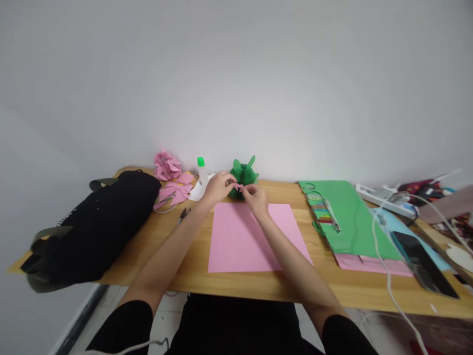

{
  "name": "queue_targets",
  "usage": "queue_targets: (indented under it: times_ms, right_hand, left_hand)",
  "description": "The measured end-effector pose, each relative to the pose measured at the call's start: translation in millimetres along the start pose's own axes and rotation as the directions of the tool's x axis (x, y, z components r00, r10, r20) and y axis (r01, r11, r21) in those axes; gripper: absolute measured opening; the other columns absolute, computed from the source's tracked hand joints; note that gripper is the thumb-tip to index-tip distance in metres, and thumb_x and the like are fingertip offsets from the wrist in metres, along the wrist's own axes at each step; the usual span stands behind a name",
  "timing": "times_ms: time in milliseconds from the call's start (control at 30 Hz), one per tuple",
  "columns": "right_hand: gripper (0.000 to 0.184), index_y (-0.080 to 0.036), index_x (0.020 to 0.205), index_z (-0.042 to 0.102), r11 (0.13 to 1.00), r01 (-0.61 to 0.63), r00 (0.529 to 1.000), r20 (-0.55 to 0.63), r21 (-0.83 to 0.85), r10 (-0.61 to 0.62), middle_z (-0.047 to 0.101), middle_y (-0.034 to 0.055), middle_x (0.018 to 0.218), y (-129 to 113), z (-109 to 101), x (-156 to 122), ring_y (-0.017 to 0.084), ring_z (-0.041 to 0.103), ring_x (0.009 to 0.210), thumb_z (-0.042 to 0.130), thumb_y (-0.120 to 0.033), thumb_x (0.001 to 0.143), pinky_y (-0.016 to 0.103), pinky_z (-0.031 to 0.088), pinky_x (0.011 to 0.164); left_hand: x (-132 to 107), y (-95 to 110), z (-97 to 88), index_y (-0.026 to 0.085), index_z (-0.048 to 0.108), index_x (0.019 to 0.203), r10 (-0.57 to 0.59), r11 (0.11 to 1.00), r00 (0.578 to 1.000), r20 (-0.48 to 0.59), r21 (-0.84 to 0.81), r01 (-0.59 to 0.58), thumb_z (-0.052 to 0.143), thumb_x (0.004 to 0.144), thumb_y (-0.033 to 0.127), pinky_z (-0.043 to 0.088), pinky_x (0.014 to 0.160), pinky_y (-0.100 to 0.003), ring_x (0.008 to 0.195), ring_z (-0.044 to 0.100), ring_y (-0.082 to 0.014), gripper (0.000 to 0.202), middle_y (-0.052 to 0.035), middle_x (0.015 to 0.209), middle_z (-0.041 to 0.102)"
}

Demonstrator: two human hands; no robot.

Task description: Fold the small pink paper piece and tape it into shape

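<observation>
A small pink paper piece point(238, 187) is pinched between my two hands, just in front of the green paper cactus point(244, 172). My left hand point(220, 186) grips its left end with fingertips closed. On the other end, my right hand point(256, 197) has thumb and finger pressed together. Its exact shape is too small to make out. Below my hands lies a pink paper sheet point(254, 244), flat on the wooden table point(192, 268). The cactus stands upright near the wall, its lower part partly hidden by my fingers.
Left are a black bag point(111, 217), a crumpled pink paper flower point(167, 165), pink paper scraps point(176, 191), a green-capped glue bottle point(201, 170) and dark-handled pliers or scissors point(183, 214). Right lie a green sheet point(354, 217), a pen point(333, 217), a phone point(423, 264) and a power strip point(388, 199).
</observation>
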State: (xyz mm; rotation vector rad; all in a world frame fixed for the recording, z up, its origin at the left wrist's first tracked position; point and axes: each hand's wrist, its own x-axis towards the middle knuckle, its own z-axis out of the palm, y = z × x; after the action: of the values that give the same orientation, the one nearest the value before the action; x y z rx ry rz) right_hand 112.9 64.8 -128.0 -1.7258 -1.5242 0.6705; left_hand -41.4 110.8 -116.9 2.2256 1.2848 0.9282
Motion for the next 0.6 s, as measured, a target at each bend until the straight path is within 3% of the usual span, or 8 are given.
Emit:
queue_targets:
  times_ms: [300, 600]
  right_hand:
    - [0.028, -0.016, 0.108, 0.063, 1.0, 0.018, 1.0, -0.017, 0.007, -0.018, 0.066, 0.0059, 0.106, 1, 3, -4, 0.016, 0.065, 0.09, 0.057, -0.039, 0.094, 0.036, 0.056, 0.08]
    - [0.028, -0.015, 0.109, 0.063, 0.999, 0.012, 0.998, 0.066, 0.033, -0.014, 0.066, 0.0059, 0.106, 13, 6, -13, 0.016, 0.065, 0.089, 0.057, -0.038, 0.094, 0.036, 0.056, 0.079]
  left_hand:
    - [-2, -11, -0.4, 0.015, 0.06, 0.117, -0.044, 0.997, 0.999, -0.023, -0.06, 0.043, 0.059, 0.094, 0.034, 0.056, 0.085, -0.041, 0.099, 0.064, -0.0204, 0.03, -0.0092, 0.116, 0.063]
    - [-36, -38, 21.3, 0.014, 0.059, 0.119, -0.228, 0.955, 0.971, -0.073, -0.21, 0.208, 0.059, 0.094, 0.034, 0.056, 0.084, -0.041, 0.099, 0.064, -0.0207, 0.032, -0.0095, 0.117, 0.063]
